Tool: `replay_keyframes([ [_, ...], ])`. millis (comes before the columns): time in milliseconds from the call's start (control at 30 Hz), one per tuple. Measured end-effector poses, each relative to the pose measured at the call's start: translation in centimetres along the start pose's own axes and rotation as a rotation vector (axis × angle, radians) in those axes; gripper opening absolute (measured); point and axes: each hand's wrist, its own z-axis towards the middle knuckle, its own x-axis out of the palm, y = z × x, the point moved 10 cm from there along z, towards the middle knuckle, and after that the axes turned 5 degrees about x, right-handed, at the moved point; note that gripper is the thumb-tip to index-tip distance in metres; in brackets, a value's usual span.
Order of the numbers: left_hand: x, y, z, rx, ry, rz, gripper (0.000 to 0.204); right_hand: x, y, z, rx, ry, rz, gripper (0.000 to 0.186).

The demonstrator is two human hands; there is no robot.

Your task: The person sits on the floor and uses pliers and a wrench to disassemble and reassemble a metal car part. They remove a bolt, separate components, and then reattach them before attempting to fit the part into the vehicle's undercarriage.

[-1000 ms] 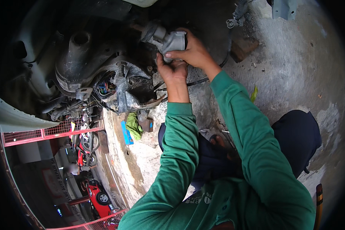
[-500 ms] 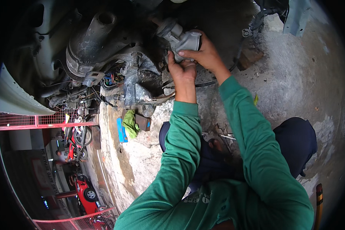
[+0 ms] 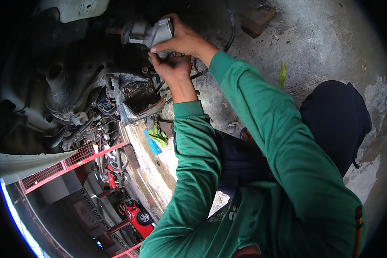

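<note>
A grey cast-metal housing (image 3: 161,33) with a wide, flared end sits between my two hands beneath the vehicle. My right hand (image 3: 184,39) wraps around the flared end, its thumb pressed along the near side. Lower down, my left hand (image 3: 173,69) supports the underside, palm up, with its fingertips at the housing's edge. The housing's far end reaches into shadow, and I cannot tell whether it touches anything there. Just left of my left hand is an open, dirty metal casting (image 3: 137,95) on the vehicle, beside loose coloured wires (image 3: 104,105).
Dark vehicle parts (image 3: 66,92) fill the left. A wooden block (image 3: 258,20) and black cable (image 3: 232,30) lie on the concrete at the back. A green cloth (image 3: 159,136) and blue box (image 3: 152,143) are left of my left arm. Beyond a red fence (image 3: 71,162) stands a red vehicle (image 3: 138,219).
My view has turned and shifted, so the hands and housing appear farther left and higher. Both hands keep their hold on the housing, which has tilted slightly in view.
</note>
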Motion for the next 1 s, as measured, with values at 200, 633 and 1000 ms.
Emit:
replay_keyframes([
  [200, -0.1, -0.1, -0.2, 0.005, -0.030, -0.019, 0.071, 1.1, -1.1, 1.0, -0.035, 0.051, 0.123, 0.105],
  [633, -0.5, -0.1, 0.3, 0.010, 0.008, -0.038, 0.063, 1.7, -0.1, 0.4, 0.070, 0.120, 0.244, 0.100],
  [1000, -1.1, 0.4, 0.2, 0.009, -0.016, -0.044, 0.062, 1.5, 0.4, 0.0, 0.026, 0.174, 0.217, 0.093],
])
